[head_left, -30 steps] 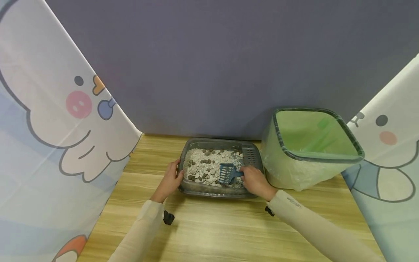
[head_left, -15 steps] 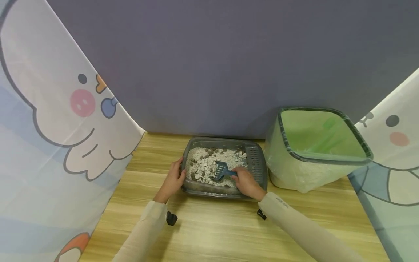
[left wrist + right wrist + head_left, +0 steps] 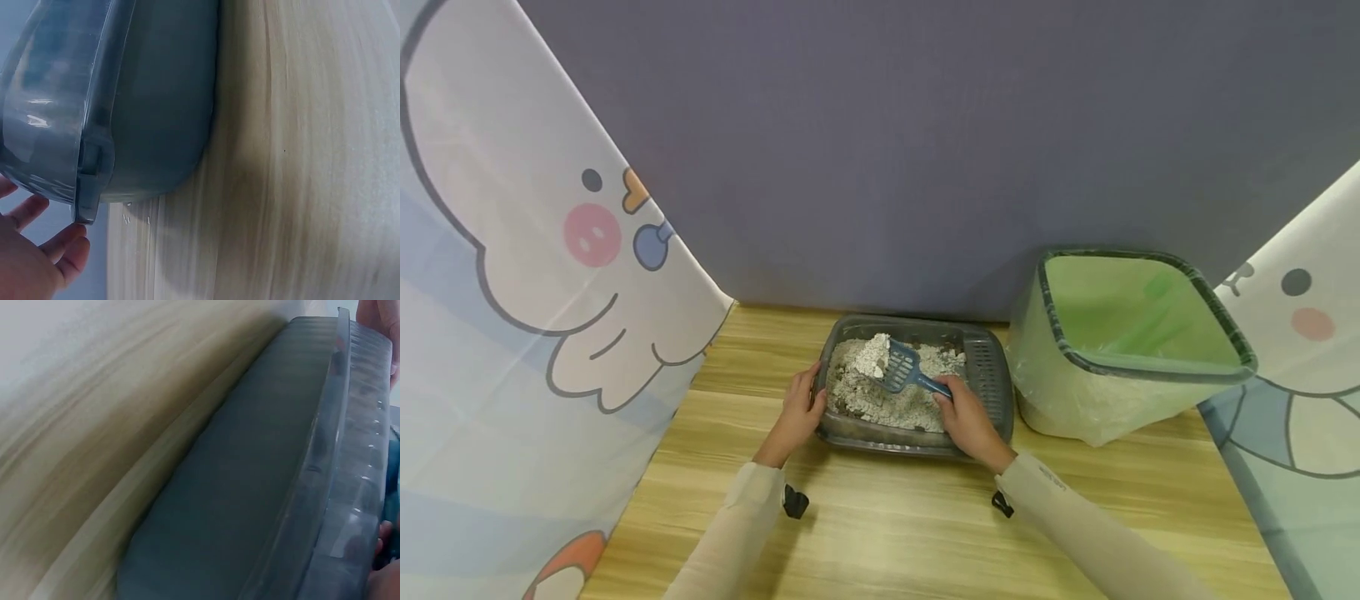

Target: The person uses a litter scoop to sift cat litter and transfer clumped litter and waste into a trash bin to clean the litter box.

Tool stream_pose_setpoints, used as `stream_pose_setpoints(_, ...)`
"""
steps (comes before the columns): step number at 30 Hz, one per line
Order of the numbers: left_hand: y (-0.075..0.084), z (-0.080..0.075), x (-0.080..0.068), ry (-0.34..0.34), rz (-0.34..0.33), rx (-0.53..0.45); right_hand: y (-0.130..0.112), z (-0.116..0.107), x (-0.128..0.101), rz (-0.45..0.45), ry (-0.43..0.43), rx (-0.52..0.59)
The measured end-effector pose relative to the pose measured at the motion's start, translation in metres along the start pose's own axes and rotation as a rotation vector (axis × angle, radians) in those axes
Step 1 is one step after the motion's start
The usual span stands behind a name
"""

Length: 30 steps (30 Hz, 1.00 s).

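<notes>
A grey litter box sits on the table, holding pale litter with brown clumps. My left hand is at its left end. In the left wrist view, those fingertips touch the outside of the box at its rim. My right hand grips the handle of a blue slotted litter scoop. White crumbly litter is heaped at the scoop's front, over the left half of the box. The right wrist view mostly shows the box's outer wall, hiding most of that hand.
Just right of the box stands a dark-rimmed bin lined with a translucent bag, green inside. A grey wall rises behind the wooden table. Cartoon-printed panels flank both sides.
The scoop has moved left through the litter and tilted up, now bearing a white heap. My right hand has shifted left with it. My left hand stays at the box's left end.
</notes>
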State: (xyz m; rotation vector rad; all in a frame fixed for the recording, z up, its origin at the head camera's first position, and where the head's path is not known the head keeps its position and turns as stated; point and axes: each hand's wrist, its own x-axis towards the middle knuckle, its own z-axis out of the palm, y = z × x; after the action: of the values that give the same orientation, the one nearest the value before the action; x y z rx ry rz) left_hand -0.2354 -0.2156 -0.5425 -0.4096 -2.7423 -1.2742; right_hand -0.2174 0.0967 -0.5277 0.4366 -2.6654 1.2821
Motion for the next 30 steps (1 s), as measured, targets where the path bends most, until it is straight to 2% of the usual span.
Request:
stream_pose_setpoints(6, -0.002, 0.0, 0.0, -0.003, 0.002, -0.019, 0.0, -0.004, -0.004, -0.071, 0.096, 0.047)
stream_pose_setpoints(12, -0.003, 0.001, -0.001, 0.006, 0.015, -0.023, -0.001, -0.008, -0.004, -0.128, 0.167, 0.049)
stream_pose_setpoints(18, -0.002, 0.001, -0.002, -0.005, 0.01, -0.047, 0.0, -0.009, -0.004, -0.157, 0.198, 0.073)
stream_pose_setpoints(25, -0.002, 0.0, -0.003, -0.02, 0.004, -0.049, -0.005, -0.012, -0.003, -0.151, 0.187, 0.098)
stream_pose_setpoints(30, -0.003, 0.0, -0.001, -0.007, 0.021, -0.037, -0.012, -0.019, -0.002, -0.166, 0.184, 0.124)
